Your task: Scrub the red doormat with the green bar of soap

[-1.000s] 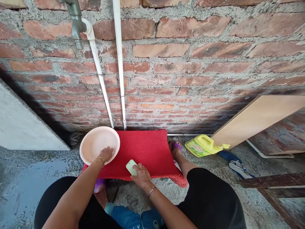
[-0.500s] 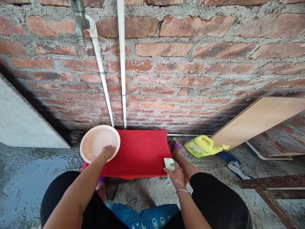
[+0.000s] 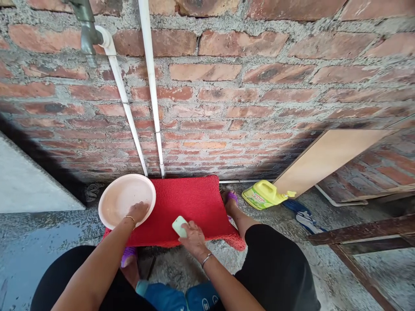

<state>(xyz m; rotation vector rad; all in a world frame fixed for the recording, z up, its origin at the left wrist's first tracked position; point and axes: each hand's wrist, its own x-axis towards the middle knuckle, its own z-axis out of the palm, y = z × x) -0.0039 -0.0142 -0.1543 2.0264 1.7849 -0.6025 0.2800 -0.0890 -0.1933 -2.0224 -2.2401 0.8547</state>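
My left hand [image 3: 138,211] reaches over the near rim into a pale pink basin [image 3: 105,190], close to its right inner wall. Its fingers point down and are foreshortened, so their grip is unclear. The basin rests on the left end of a red textured cloth [image 3: 186,196], which is spread flat over a low support. In my right hand [image 3: 193,239] is a pale green soap bar [image 3: 179,226], a rounded rectangle. The hand is closed on it, over the cloth near its front edge. The cloth's front right corner [image 3: 238,242] hangs out past the edge.
A yellow detergent jug [image 3: 259,196] lies on the concrete floor at right, beside a leaning board [image 3: 327,160] and blue-and-white slippers [image 3: 304,218]. A brown wooden frame [image 3: 353,231] stands at far right. A tap [image 3: 87,36] and white pipes [image 3: 152,86] run along the brick wall.
My right hand has moved left with the soap bar, from the cloth's right edge toward its middle. The cloth's front right corner now sticks out. The view has turned slightly right.
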